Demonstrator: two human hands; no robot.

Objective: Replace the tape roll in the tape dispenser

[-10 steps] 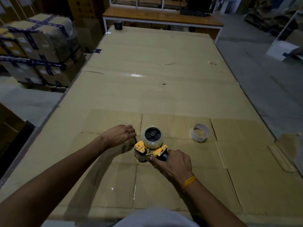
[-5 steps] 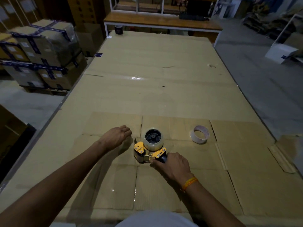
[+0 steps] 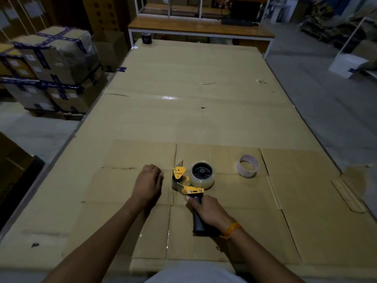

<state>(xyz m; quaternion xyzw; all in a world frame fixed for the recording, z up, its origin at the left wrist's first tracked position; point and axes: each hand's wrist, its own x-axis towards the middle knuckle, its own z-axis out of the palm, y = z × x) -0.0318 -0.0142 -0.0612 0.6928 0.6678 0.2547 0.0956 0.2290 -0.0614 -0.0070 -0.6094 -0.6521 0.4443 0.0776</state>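
Right hand (image 3: 210, 212): clenched on tape dispenser (image 3: 190, 180) handle
Left hand (image 3: 150, 181): loosely curled, empty
Dispenser: rigid, light; serrated blade, hold handle

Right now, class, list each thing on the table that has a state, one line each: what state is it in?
tape dispenser: lying on its side, clear roll mounted
empty tape core: loose on the cardboard, right of the dispenser
left hand: fingers curled, holding nothing I can see
right hand: gripping the dispenser's black handle
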